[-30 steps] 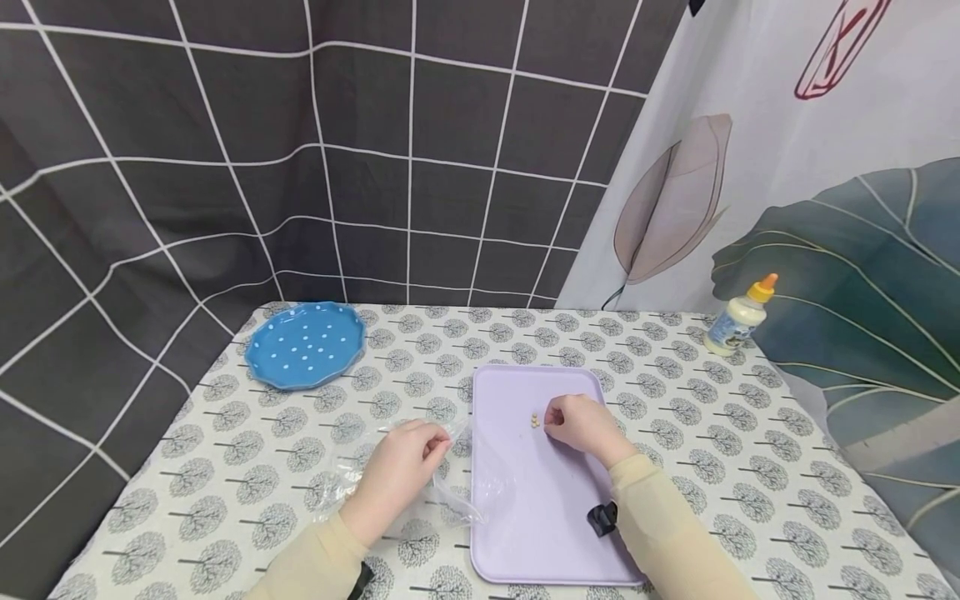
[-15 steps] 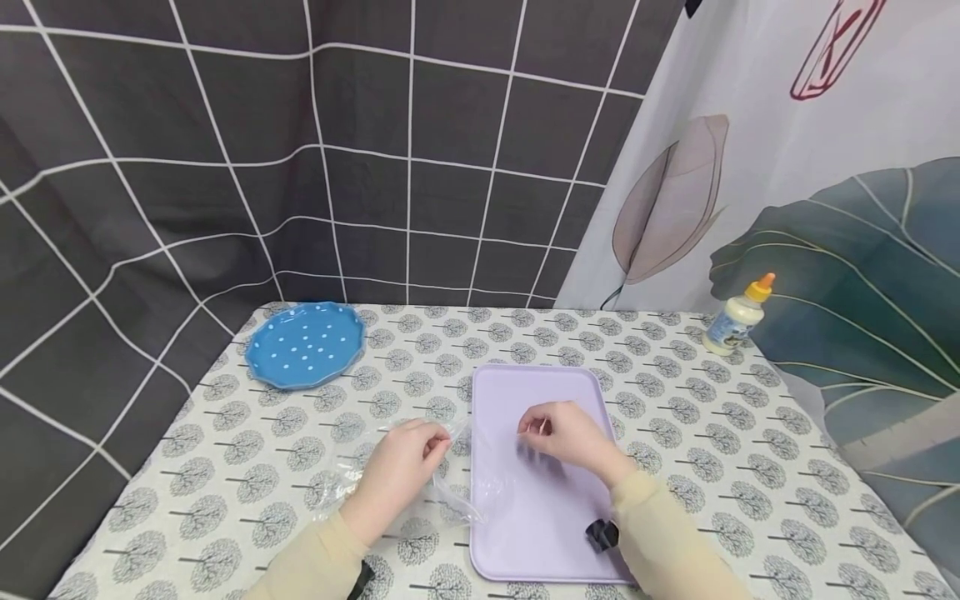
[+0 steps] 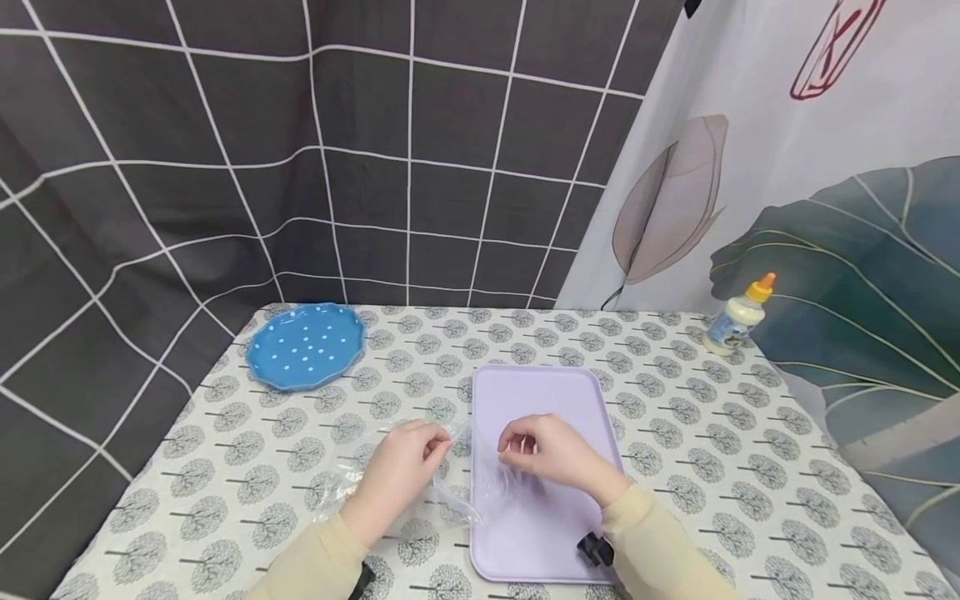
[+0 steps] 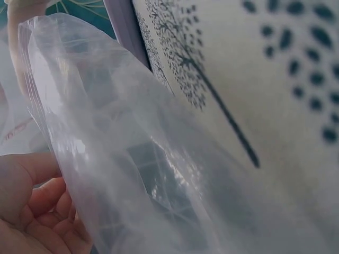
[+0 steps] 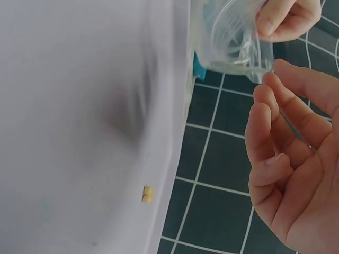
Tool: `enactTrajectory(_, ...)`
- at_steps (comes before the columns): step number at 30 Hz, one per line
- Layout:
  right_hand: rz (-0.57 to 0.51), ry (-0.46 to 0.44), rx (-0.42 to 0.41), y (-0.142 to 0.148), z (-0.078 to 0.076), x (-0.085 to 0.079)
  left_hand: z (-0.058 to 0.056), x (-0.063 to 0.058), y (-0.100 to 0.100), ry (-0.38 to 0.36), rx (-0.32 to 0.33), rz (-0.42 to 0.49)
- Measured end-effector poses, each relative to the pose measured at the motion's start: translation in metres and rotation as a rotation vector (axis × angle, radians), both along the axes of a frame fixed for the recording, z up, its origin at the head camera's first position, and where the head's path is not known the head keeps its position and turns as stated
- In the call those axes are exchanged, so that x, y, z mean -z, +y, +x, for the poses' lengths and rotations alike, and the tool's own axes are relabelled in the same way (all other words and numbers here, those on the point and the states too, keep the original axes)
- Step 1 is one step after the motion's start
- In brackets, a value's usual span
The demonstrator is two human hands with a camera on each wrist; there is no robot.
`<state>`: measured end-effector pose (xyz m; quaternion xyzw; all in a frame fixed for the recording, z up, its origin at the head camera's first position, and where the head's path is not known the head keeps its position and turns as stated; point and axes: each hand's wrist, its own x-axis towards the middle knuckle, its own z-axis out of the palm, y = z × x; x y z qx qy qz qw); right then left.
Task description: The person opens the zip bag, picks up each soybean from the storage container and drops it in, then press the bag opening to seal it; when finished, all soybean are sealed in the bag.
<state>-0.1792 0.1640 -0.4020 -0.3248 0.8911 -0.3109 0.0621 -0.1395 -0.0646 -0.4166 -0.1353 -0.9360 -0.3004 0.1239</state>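
Observation:
A clear plastic zip bag [image 3: 457, 500] hangs in my left hand [image 3: 401, 462], whose thumb and fingers pinch its edge; in the left wrist view the bag [image 4: 132, 132] fills the middle beside the hand [image 4: 39, 211]. Over the pale purple tray [image 3: 540, 533], my right hand [image 3: 558, 454] is near the bag's right side with its fingertips drawn together. In the right wrist view those fingertips come up to the edge of the bag [image 5: 233, 39]; anything between them is hidden. Small yellow beans or kernels [image 5: 147, 194] lie on the tray, hidden by the right hand in the head view.
A blue plate [image 3: 303, 346] with white dots lies at the back left. Near the back right edge stands a bottle [image 3: 738, 317] with a yellow and orange cap. Dark checked cloth [image 3: 360, 167] hangs behind the tree-patterned tablecloth [image 3: 420, 383].
My right hand has moved left and nearer to me, from beside the small yellow pieces on the tray to the bag. The left hand and bag have stayed almost still.

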Motion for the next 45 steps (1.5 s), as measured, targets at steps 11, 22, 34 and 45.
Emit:
enactTrajectory(11,0.054,-0.009,0.101,0.013,-0.013,0.012,0.000,0.001,-0.001,-0.024,-0.004,0.000)
enactTrajectory(22,0.083,-0.066,0.257,0.024,-0.029,0.023,-0.001,0.000,-0.001,-0.033,-0.002,0.003)
enactTrajectory(34,0.118,-0.058,0.381,0.033,-0.042,0.028,-0.001,-0.002,0.000,-0.024,-0.001,0.003)
enactTrajectory(45,0.202,-0.040,0.419,0.035,-0.049,0.032,-0.001,-0.001,0.000,-0.021,0.006,0.011)
